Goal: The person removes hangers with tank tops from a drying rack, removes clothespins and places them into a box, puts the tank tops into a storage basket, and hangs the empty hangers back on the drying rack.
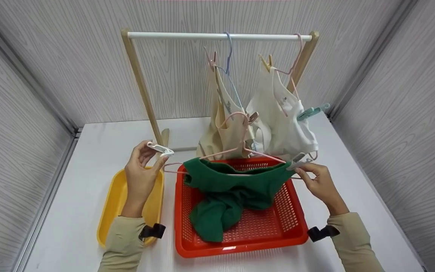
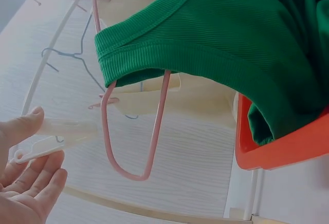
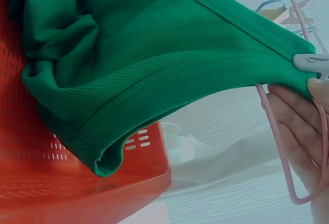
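A green sleeveless top [image 1: 236,185] hangs on a pink hanger [image 2: 131,176], its lower part drooping into the red basket. My left hand [image 1: 140,177] pinches a white clothespin [image 1: 161,149] between thumb and fingers, to the left of the top and apart from it. The hanger's bare left end sticks out of the armhole beside that clothespin. At the top's right shoulder, a grey clothespin [image 3: 307,62] is clipped on the cloth. Right beside it my right hand [image 1: 320,185] grips the shoulder, thumb in front and fingers behind, within the hanger's right end.
The red basket [image 1: 240,248] stands in the middle, a yellow tray [image 1: 106,211] to its left. Behind is a rack with a white bar [image 1: 176,36]. From it hang a beige garment [image 1: 232,132] and a white garment [image 1: 289,132], both with clothespins attached.
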Demonstrator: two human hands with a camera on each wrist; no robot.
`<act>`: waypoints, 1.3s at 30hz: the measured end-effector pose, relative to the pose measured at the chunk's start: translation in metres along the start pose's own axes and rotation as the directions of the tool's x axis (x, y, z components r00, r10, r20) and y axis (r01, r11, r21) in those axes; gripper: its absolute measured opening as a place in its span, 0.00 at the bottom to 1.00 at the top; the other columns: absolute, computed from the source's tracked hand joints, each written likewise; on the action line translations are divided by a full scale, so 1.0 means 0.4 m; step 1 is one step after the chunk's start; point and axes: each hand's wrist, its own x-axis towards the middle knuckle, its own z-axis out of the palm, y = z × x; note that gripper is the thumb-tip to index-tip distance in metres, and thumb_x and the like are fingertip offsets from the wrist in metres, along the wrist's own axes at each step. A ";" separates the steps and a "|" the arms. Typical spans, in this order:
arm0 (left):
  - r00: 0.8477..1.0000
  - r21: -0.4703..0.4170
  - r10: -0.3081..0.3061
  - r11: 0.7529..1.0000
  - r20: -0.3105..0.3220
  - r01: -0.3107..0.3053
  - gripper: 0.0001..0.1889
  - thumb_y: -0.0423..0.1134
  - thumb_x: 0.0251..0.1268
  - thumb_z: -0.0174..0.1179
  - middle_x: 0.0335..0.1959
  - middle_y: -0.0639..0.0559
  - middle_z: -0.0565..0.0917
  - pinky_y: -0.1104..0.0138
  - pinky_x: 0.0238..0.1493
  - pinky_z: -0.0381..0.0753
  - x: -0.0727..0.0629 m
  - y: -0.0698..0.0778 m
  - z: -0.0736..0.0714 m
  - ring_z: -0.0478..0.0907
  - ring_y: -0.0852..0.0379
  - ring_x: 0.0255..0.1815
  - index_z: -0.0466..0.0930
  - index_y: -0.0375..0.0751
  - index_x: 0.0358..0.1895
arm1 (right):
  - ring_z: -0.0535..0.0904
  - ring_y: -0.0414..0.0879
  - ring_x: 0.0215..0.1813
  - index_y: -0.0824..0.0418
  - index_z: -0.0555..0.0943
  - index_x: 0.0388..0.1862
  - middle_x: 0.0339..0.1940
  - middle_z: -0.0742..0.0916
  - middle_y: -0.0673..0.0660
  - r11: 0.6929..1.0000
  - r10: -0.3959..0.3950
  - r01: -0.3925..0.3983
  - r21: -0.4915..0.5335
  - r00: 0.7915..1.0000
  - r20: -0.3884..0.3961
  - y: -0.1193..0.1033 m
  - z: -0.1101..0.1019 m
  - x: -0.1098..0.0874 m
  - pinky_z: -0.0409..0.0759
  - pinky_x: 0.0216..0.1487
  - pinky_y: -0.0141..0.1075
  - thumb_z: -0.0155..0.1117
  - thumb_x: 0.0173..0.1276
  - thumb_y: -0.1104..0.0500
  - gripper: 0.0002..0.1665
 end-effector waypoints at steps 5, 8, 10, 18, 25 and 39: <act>1.000 0.009 -0.007 1.000 -0.004 0.007 0.29 0.26 0.52 0.68 0.50 0.35 0.80 0.84 0.55 0.76 0.003 -0.012 -0.009 0.76 0.78 0.46 0.69 0.26 0.60 | 0.81 0.21 0.41 0.73 0.84 0.37 0.37 0.87 0.36 1.000 0.004 -0.004 0.001 1.000 0.002 0.000 -0.001 -0.001 0.78 0.46 0.14 0.59 0.57 0.81 0.12; 0.999 0.012 -0.031 0.999 -0.010 0.031 0.29 0.25 0.52 0.68 0.50 0.34 0.79 0.85 0.54 0.75 0.005 -0.024 -0.013 0.76 0.77 0.45 0.69 0.26 0.60 | 0.81 0.21 0.41 0.72 0.84 0.36 0.35 0.88 0.39 1.000 0.000 0.000 -0.002 1.000 0.003 -0.001 -0.002 -0.001 0.78 0.45 0.15 0.59 0.57 0.81 0.12; 0.998 0.018 -0.058 0.998 -0.010 0.058 0.29 0.25 0.53 0.68 0.50 0.34 0.79 0.86 0.54 0.75 0.007 -0.034 -0.017 0.75 0.76 0.44 0.70 0.27 0.60 | 0.81 0.20 0.41 0.72 0.85 0.35 0.35 0.88 0.40 1.000 -0.004 0.004 -0.005 1.000 0.001 0.000 -0.002 -0.001 0.78 0.45 0.14 0.60 0.57 0.81 0.12; 0.989 0.148 -0.150 0.978 0.013 0.146 0.29 0.29 0.55 0.68 0.50 0.37 0.80 0.87 0.53 0.74 0.008 -0.078 -0.039 0.77 0.66 0.45 0.70 0.30 0.61 | 0.81 0.21 0.41 0.73 0.84 0.35 0.35 0.88 0.39 1.000 -0.019 0.019 0.014 1.000 0.003 0.004 -0.004 0.001 0.78 0.45 0.15 0.59 0.56 0.82 0.12; 0.981 0.249 -0.193 0.952 0.035 0.179 0.28 0.27 0.55 0.67 0.50 0.33 0.80 0.72 0.56 0.81 0.006 -0.118 -0.052 0.79 0.45 0.49 0.69 0.26 0.60 | 0.81 0.21 0.41 0.74 0.84 0.36 0.36 0.87 0.35 1.000 0.012 -0.012 0.020 1.000 0.007 -0.001 -0.004 -0.002 0.79 0.44 0.16 0.59 0.57 0.81 0.11; 0.948 0.373 -0.310 0.890 0.072 0.263 0.30 0.32 0.57 0.67 0.47 0.30 0.80 0.62 0.52 0.83 -0.005 -0.186 -0.065 0.81 0.42 0.47 0.68 0.25 0.62 | 0.82 0.21 0.40 0.74 0.83 0.35 0.36 0.87 0.36 0.999 -0.009 0.009 0.031 1.000 0.012 0.005 -0.004 -0.006 0.79 0.43 0.16 0.59 0.55 0.82 0.12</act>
